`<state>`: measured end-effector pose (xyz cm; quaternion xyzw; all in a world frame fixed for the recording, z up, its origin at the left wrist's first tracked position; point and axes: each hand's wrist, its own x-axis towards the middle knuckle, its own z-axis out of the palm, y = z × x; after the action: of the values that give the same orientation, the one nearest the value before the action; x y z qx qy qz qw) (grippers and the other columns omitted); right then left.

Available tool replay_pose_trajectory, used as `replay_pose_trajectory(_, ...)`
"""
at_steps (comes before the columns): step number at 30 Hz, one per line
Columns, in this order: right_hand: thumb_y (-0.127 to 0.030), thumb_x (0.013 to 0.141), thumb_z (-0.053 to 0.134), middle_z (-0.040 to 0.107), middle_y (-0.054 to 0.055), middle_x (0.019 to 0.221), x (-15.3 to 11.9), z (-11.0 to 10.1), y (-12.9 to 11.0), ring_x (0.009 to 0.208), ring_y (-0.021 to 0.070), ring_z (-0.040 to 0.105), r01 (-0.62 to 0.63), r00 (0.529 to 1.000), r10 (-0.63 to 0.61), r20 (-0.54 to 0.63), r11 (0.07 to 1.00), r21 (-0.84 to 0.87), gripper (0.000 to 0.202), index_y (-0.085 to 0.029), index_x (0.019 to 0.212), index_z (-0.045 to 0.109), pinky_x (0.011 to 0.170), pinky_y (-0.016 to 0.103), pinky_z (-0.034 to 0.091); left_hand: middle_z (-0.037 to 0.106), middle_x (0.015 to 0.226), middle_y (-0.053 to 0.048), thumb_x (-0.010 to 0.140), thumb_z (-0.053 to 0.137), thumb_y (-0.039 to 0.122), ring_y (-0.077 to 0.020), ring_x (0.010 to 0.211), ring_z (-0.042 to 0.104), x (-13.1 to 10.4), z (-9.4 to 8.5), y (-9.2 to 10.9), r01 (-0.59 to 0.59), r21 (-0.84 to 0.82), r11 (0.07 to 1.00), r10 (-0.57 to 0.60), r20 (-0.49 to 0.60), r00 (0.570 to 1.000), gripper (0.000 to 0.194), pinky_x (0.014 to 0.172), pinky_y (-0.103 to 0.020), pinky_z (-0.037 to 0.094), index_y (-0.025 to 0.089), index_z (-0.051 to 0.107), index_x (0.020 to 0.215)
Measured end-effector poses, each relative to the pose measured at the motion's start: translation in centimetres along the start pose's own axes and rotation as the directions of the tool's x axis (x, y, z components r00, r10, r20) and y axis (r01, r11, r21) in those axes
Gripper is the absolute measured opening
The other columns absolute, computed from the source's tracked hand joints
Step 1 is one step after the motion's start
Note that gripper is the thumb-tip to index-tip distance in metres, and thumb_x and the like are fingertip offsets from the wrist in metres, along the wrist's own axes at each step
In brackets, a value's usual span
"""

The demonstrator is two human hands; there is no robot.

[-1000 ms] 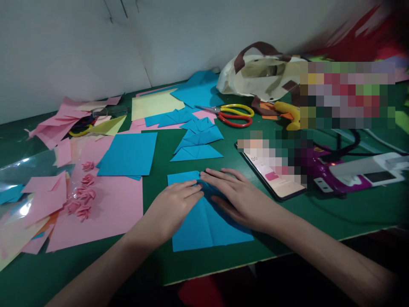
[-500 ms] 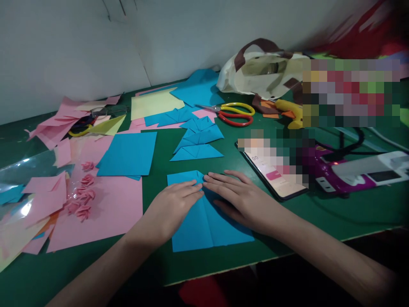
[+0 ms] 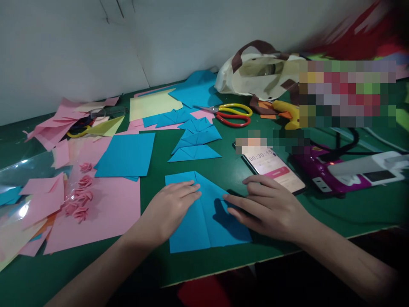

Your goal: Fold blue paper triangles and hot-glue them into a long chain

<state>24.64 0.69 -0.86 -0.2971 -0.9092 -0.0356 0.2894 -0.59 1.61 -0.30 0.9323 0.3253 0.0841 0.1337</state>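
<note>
A blue sheet (image 3: 204, 226) lies on the green table in front of me, creased down its middle, its upper right corner folded to a slant. My left hand (image 3: 171, 204) rests flat on its upper left part, fingers stretched toward the crease. My right hand (image 3: 271, 207) is over the sheet's right edge, fingers apart, fingertips near the slanted fold. Beyond the sheet are several folded blue triangles (image 3: 194, 153). Left of it, a stack of blue squares (image 3: 128, 155) sits on a pink sheet (image 3: 118, 209).
Scissors (image 3: 233, 115) with red and yellow handles lie behind the triangles. A phone (image 3: 281, 170) and a purple power strip (image 3: 335, 175) are on the right. Pink paper roses (image 3: 84, 194) sit at left, a cream bag (image 3: 249, 79) and yellow glue gun (image 3: 290, 115) farther back.
My right hand has moved right, away from the top of the crease, uncovering the slanted fold. My left hand stays on the sheet.
</note>
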Motion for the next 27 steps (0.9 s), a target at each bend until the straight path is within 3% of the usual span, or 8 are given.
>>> replay_pose_trajectory(3, -0.030, 0.085, 0.057, 0.058, 0.000, 0.060, 0.3, 0.6, -0.1, 0.059, 0.0148, 0.050, -0.055, 0.998, 0.055, 0.008, 0.998, 0.007, 0.019, -0.018, 0.100, 0.060, 0.055, 0.029, 0.042, 0.054, 0.130, -0.009, 0.090, 0.039, 0.015, -0.0192, 0.123, 0.047, 0.1, 0.0, 0.0, -0.004, 0.036, 0.999, 0.004, -0.007, 1.000, 0.036, 0.099, -0.037, 0.043, 0.014, 0.050, 0.124)
replay_pose_trajectory(6, -0.038, 0.085, 0.055, 0.064, 0.008, 0.085, 0.7, 1.3, 0.0, 0.073, 0.0190, 0.057, -0.169, 0.982, 0.168, 0.086, 0.986, 0.009, 0.037, -0.015, 0.114, 0.054, 0.060, 0.031, 0.045, 0.055, 0.129, -0.010, 0.090, 0.037, 0.013, -0.0210, 0.123, 0.047, 0.7, -0.2, 0.4, 0.053, 0.089, 0.995, -0.051, -0.023, 0.998, 0.034, 0.099, -0.040, 0.042, 0.013, 0.054, 0.120)
replay_pose_trajectory(9, -0.028, 0.088, 0.049, 0.062, 0.013, 0.102, 1.2, 1.6, 0.4, 0.087, 0.0221, 0.058, -0.232, 0.967, 0.235, 0.096, 0.972, -0.042, 0.034, -0.016, 0.120, 0.051, 0.068, 0.034, 0.047, 0.048, 0.136, -0.010, 0.090, 0.040, 0.017, -0.0256, 0.126, 0.041, 1.3, -0.5, 0.8, 0.125, 0.147, 0.981, -0.124, -0.011, 0.992, 0.034, 0.099, -0.047, 0.039, 0.015, 0.053, 0.121)
replay_pose_trajectory(13, -0.022, 0.090, 0.046, 0.061, 0.012, 0.098, 2.1, 1.2, 0.2, 0.087, 0.0208, 0.057, -0.224, 0.974, 0.225, 0.002, 0.974, -0.042, 0.025, -0.016, 0.112, 0.055, 0.072, 0.032, 0.046, 0.048, 0.135, -0.012, 0.089, 0.045, 0.036, -0.0306, 0.113, 0.050, 1.6, -0.9, 1.0, 0.189, 0.219, 0.957, -0.201, 0.036, 0.979, 0.043, 0.086, -0.048, 0.047, 0.019, 0.047, 0.129)
replay_pose_trajectory(16, -0.045, 0.088, 0.048, 0.061, 0.011, 0.098, 2.6, 1.0, -1.1, 0.087, 0.0209, 0.056, -0.127, 0.985, 0.115, 0.129, 0.988, 0.090, 0.035, -0.018, 0.108, 0.057, 0.070, 0.032, 0.043, 0.056, 0.120, -0.014, 0.088, 0.047, 0.037, -0.0294, 0.099, 0.055, 1.4, -0.9, 1.0, 0.246, 0.235, 0.940, -0.261, 0.037, 0.965, 0.044, 0.076, -0.045, 0.050, 0.017, 0.049, 0.127)
replay_pose_trajectory(19, -0.065, 0.078, 0.048, 0.060, 0.013, 0.104, 2.6, 1.5, -2.6, 0.093, 0.0244, 0.054, -0.134, 0.953, 0.075, 0.292, 0.973, 0.189, 0.058, -0.017, 0.110, 0.056, 0.073, 0.036, 0.041, 0.059, 0.100, -0.011, 0.092, 0.041, 0.026, -0.0238, 0.088, 0.058, 1.2, -0.9, 0.8, 0.290, 0.194, 0.937, -0.301, 0.029, 0.953, 0.037, 0.072, -0.038, 0.050, 0.014, 0.050, 0.125)
replay_pose_trajectory(23, -0.049, 0.083, 0.053, 0.063, 0.010, 0.094, 2.4, 2.2, -3.3, 0.087, 0.0232, 0.055, -0.124, 0.945, 0.072, 0.318, 0.981, 0.146, 0.036, -0.016, 0.095, 0.061, 0.071, 0.035, 0.039, 0.059, 0.090, -0.008, 0.093, 0.037, 0.019, -0.0201, 0.085, 0.057, 1.1, -0.9, 0.5, 0.296, 0.117, 0.948, -0.296, -0.019, 0.955, 0.028, 0.073, -0.035, 0.049, 0.013, 0.059, 0.109)
replay_pose_trajectory(27, -0.029, 0.089, 0.048, 0.062, 0.007, 0.079, 2.3, 2.0, -2.8, 0.078, 0.0181, 0.055, -0.041, 0.969, -0.002, 0.248, 0.985, 0.166, 0.020, -0.016, 0.079, 0.060, 0.065, 0.030, 0.039, 0.053, 0.125, -0.011, 0.091, 0.043, 0.021, -0.0249, 0.117, 0.047, 1.1, -1.1, -0.3, 0.220, 0.064, 0.973, -0.218, -0.031, 0.975, 0.020, 0.093, -0.041, 0.041, 0.015, 0.061, 0.096)
